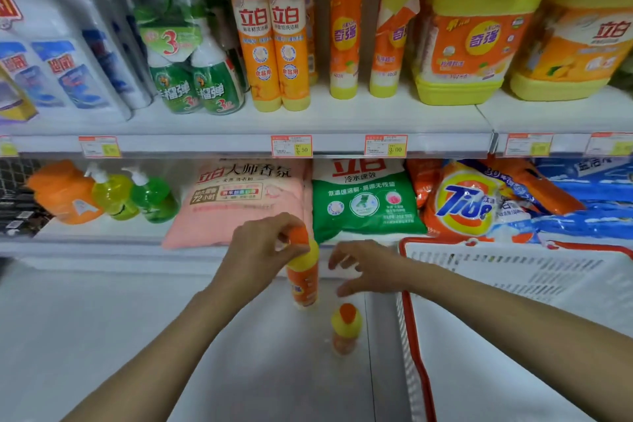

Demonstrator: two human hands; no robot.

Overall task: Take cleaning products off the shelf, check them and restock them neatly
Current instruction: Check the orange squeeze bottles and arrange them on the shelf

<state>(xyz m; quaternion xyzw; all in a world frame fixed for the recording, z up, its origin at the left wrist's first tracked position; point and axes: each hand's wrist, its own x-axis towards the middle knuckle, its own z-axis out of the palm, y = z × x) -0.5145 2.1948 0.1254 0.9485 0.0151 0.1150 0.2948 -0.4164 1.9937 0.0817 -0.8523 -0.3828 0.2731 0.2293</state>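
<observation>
My left hand (pixel 260 247) grips the orange cap of a tall yellow and orange dish-soap bottle (pixel 303 279) that stands upright on the white bottom ledge. My right hand (pixel 368 267) hovers just right of it with relaxed spread fingers and holds nothing. Below that hand a second, similar bottle (pixel 346 327) stands on the ledge, seen from above. On the upper shelf stand two matching slim bottles (pixel 346 27), with a gap between them and a pair of yellow and orange bottles (pixel 270 34) to their left.
A white basket with a red rim (pixel 411 312) sits at the right, close to my right forearm. Detergent bags (pixel 363 202) and pump bottles (pixel 137 195) fill the middle shelf. Large yellow jugs (pixel 476 27) stand upper right; price tags (pixel 291 146) line the shelf edge.
</observation>
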